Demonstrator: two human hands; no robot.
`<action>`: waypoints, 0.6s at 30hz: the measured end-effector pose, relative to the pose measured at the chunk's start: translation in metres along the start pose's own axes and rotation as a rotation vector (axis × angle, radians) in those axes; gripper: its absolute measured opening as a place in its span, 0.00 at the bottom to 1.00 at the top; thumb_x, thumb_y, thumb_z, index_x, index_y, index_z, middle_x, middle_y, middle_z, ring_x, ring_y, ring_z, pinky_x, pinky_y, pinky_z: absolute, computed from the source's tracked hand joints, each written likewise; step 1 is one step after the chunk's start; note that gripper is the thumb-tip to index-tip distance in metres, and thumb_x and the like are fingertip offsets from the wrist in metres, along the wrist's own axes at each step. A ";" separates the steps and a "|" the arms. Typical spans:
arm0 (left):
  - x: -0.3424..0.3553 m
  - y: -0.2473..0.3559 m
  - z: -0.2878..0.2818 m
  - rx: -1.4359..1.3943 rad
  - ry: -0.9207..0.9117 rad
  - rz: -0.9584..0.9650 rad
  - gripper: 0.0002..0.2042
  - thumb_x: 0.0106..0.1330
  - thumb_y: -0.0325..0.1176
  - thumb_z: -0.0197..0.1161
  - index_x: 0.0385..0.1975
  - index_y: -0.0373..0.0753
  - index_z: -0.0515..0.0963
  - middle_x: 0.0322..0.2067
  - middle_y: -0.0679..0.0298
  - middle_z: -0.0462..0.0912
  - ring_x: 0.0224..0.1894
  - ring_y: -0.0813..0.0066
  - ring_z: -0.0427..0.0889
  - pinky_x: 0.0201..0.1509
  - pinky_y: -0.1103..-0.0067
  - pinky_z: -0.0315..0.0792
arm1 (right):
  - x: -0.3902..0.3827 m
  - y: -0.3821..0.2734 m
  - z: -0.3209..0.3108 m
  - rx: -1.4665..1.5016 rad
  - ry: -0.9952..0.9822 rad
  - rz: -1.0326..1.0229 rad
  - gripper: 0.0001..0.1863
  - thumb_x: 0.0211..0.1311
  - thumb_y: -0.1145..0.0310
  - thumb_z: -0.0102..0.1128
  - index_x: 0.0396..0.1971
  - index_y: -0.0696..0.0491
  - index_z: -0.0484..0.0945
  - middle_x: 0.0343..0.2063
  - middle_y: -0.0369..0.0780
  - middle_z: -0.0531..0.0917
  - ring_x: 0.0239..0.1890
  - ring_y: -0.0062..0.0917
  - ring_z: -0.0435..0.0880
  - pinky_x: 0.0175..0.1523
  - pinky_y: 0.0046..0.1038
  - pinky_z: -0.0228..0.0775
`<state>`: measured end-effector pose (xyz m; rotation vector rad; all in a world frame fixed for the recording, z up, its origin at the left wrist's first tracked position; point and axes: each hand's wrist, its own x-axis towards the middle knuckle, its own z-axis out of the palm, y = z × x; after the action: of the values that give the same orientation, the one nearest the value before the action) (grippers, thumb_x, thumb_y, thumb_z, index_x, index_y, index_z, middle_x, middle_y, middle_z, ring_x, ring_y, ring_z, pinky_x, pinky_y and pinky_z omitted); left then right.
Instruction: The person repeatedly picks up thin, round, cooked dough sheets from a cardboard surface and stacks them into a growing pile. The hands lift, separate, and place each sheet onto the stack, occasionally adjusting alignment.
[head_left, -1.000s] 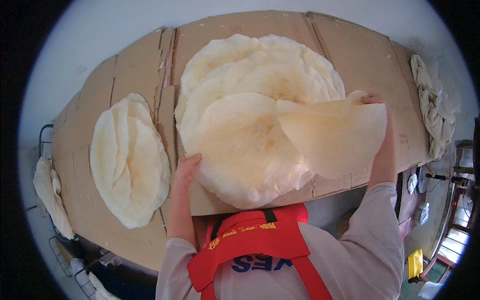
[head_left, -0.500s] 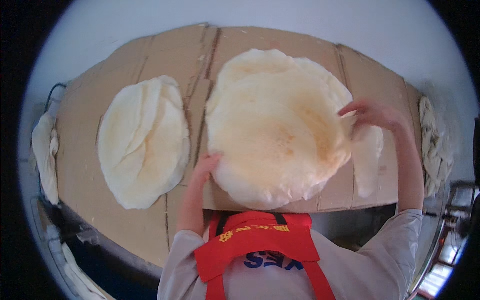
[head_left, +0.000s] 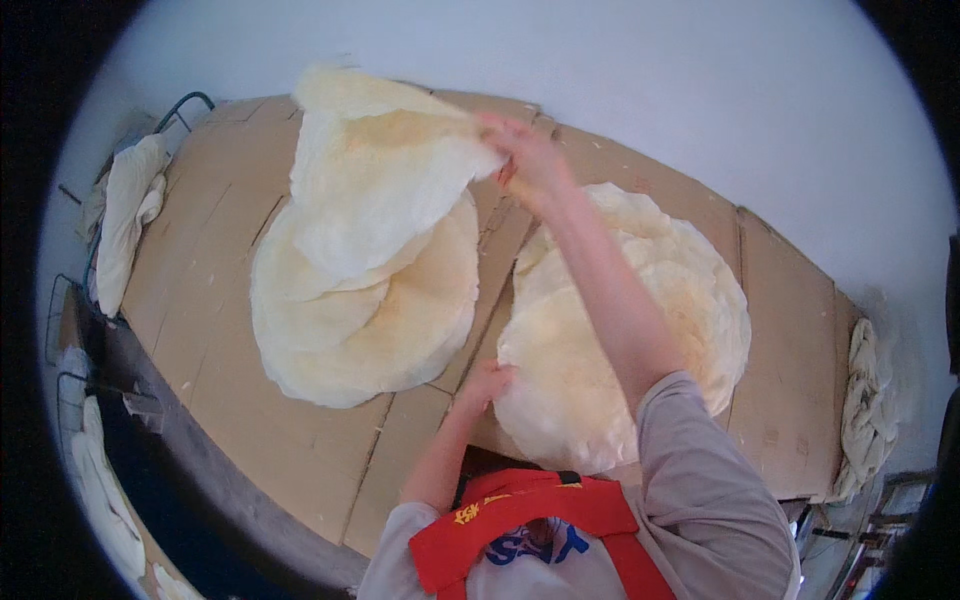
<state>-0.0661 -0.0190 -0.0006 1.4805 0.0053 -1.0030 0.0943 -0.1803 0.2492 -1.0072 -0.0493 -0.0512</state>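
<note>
My right hand [head_left: 525, 155] grips the corner of a pale, thin round sheet [head_left: 380, 170], lifted and draped above the smaller pile of sheets [head_left: 370, 360] on the left; the sheet's far part is blurred. My left hand [head_left: 490, 378] pinches the near-left edge of the thicker, ruffled pile of cream-coloured sheets [head_left: 660, 360] on the right, which is partly hidden behind my right forearm. Both piles lie on cardboard that covers the work surface.
The cardboard surface [head_left: 210, 390] has creased seams and ends at a pale wall [head_left: 680, 100]. Folded cream cloths lie at the left end [head_left: 128, 220] and right end [head_left: 865, 400], beside metal rails [head_left: 185, 100]. A dark gap shows below the near-left edge.
My right hand has carried a sheet from the right pile leftward, over the left pile. My left hand stays at the right pile's edge. The camera view has swung left.
</note>
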 end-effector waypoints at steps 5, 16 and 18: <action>-0.005 -0.004 0.006 -0.098 -0.037 -0.034 0.11 0.56 0.34 0.56 0.35 0.34 0.76 0.26 0.69 0.76 0.26 0.80 0.73 0.30 0.81 0.68 | -0.006 0.186 -0.074 0.100 0.256 0.307 0.12 0.52 0.73 0.52 0.38 0.56 0.70 0.38 0.40 0.76 0.39 0.22 0.76 0.40 0.28 0.73; -0.003 -0.001 0.006 -0.043 0.071 0.107 0.11 0.54 0.31 0.53 0.35 0.35 0.76 0.27 0.63 0.78 0.28 0.77 0.76 0.32 0.79 0.70 | -0.037 0.168 -0.106 -0.916 0.150 0.554 0.22 0.49 0.59 0.58 0.42 0.57 0.72 0.34 0.41 0.78 0.30 0.25 0.79 0.36 0.25 0.73; -0.007 0.018 0.007 0.182 0.074 0.249 0.11 0.53 0.31 0.52 0.35 0.37 0.76 0.24 0.60 0.78 0.25 0.75 0.76 0.30 0.78 0.69 | -0.060 0.133 -0.125 -1.196 0.006 0.304 0.28 0.45 0.58 0.61 0.47 0.56 0.69 0.39 0.41 0.77 0.38 0.26 0.76 0.42 0.26 0.70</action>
<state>-0.0640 -0.0249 0.0191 1.6373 -0.2172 -0.7623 0.0449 -0.2142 0.0659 -2.1981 0.1627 0.2237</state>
